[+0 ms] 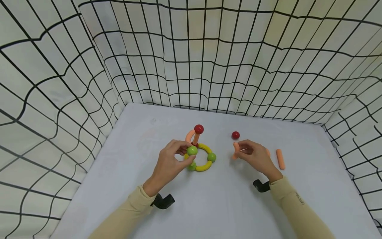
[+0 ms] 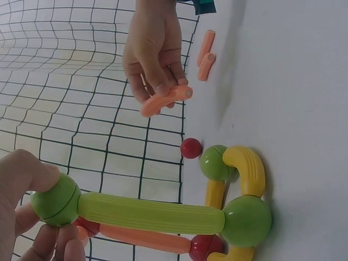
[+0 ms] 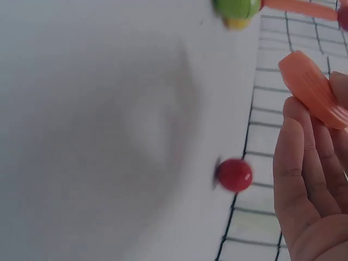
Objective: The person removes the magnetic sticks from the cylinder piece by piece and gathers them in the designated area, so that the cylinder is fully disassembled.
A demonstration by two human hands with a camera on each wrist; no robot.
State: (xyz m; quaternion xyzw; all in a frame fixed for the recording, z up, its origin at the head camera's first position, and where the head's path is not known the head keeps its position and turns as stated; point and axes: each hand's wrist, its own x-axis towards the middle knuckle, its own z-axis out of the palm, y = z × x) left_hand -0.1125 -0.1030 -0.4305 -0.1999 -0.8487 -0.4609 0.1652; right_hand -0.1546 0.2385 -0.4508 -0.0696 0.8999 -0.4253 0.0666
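Note:
My left hand (image 1: 170, 162) pinches a green ball (image 2: 56, 199) between thumb and fingers. That ball caps a light green rod (image 2: 152, 213), which rises from another green ball (image 2: 247, 221) on the ring. The ring is made of curved yellow pieces (image 1: 204, 167) and balls, and lies on the table. Beside the held ball, an orange rod (image 1: 196, 139) stands up with a red ball (image 1: 199, 129) on top. To the right, my right hand (image 1: 257, 156) pinches a curved orange piece (image 2: 166, 99) above the table, apart from the ring.
A loose red ball (image 1: 235, 135) lies behind my right hand. To the right of that hand is a straight orange rod (image 1: 280, 159), with another orange piece (image 1: 268, 152) partly hidden by the hand. Black netting (image 1: 191, 61) over white walls surrounds the white table (image 1: 215, 205).

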